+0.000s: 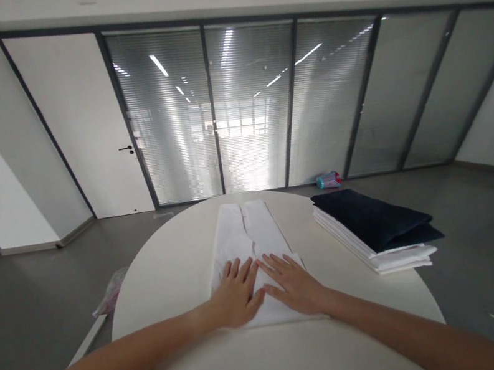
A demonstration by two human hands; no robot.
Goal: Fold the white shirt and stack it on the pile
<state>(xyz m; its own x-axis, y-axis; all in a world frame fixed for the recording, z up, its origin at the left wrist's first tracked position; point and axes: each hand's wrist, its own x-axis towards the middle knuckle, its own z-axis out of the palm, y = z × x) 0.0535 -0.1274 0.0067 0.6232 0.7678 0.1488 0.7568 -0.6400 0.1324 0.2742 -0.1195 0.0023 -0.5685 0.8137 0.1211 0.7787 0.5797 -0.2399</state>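
Note:
A white folded cloth (pixel 247 226), long and narrow with a seam or gap down its middle, lies flat on the round white table (pixel 164 287). My left hand (pixel 237 294) rests palm down on its near part, fingers spread. Beside it my right hand (pixel 292 285) presses flat on the same cloth, fingers apart, the two hands almost touching at the fingertips and thumbs. The near end of the cloth looks doubled over under my palms. Neither hand grips anything.
On the table's right side sits a stack of folded white cloths (pixel 356 242) with a dark navy cloth (pixel 370 215) on top. A clear plastic bag (pixel 112 291) lies low at the left. A blue and red basket-like thing (pixel 329 180) stands by the glass partition (pixel 254 114).

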